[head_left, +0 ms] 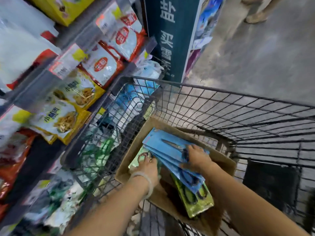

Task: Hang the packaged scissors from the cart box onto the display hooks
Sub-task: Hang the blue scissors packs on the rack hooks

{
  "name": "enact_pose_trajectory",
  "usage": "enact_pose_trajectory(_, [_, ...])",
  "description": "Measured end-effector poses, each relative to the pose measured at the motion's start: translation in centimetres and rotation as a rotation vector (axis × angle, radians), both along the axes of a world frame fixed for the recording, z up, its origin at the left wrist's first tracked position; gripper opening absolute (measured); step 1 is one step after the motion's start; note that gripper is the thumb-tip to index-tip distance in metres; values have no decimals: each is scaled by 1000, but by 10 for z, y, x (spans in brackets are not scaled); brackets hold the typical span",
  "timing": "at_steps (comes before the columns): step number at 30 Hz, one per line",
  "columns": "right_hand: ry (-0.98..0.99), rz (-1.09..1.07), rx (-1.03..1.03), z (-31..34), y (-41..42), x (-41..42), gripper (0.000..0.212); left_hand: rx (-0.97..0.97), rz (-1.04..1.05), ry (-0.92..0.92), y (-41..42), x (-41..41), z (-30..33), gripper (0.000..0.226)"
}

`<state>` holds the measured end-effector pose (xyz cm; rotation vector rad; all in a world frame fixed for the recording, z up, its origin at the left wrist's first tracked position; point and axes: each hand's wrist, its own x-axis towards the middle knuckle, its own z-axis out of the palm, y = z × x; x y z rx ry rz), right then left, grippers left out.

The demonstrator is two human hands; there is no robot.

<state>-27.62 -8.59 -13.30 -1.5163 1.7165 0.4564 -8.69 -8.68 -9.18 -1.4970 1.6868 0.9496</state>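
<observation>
A brown cardboard box (136, 147) sits inside the wire shopping cart (221, 106). A fanned stack of blue scissor packages (163, 143) lies in the box over green scissor packages (196, 205). My right hand (197, 157) grips the blue stack from above, fingers curled over its right edge. My left hand (148, 167), with a pale bangle on the wrist, reaches into the box's left side and touches a pale green package (136, 163) beside the blue stack; its fingertips are hidden. No display hooks are visible.
Shelves of packaged food (76, 92) run along the left, close to the cart. A dark green sign with white characters (170, 36) stands ahead. Grey floor (255, 57) lies to the right, with a person's feet (255, 17) at the top right. Blue items (129, 94) fill the cart's front.
</observation>
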Motion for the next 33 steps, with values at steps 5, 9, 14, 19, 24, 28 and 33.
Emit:
enact_pose_trajectory(5, [40, 47, 9, -8, 3, -3, 99, 29, 277, 160, -1, -16, -16, 58])
enact_pose_trajectory(9, [53, -5, -73, -1, 4, 5, 86, 63, 696, 259, -1, -33, -24, 55])
enact_pose_trajectory(14, [-17, -31, -107, 4, 3, 17, 47, 122, 1260, 297, -4, -44, -53, 69])
enact_pose_trajectory(19, [-206, -150, -43, -1, 10, 11, 32, 160, 1477, 256, 0, -35, -78, 52])
enact_pose_trajectory(24, [-44, -141, -148, -12, -4, -10, 62, 119, 1414, 123, 6, -25, -59, 36])
enact_pose_trajectory(28, [17, 20, 49, -23, -9, -15, 106, 51, 1056, -5, 9, -8, -54, 36])
enact_pose_trajectory(33, [20, -13, 121, -23, -18, -9, 103, 62, 1027, -16, 8, 6, -38, 38])
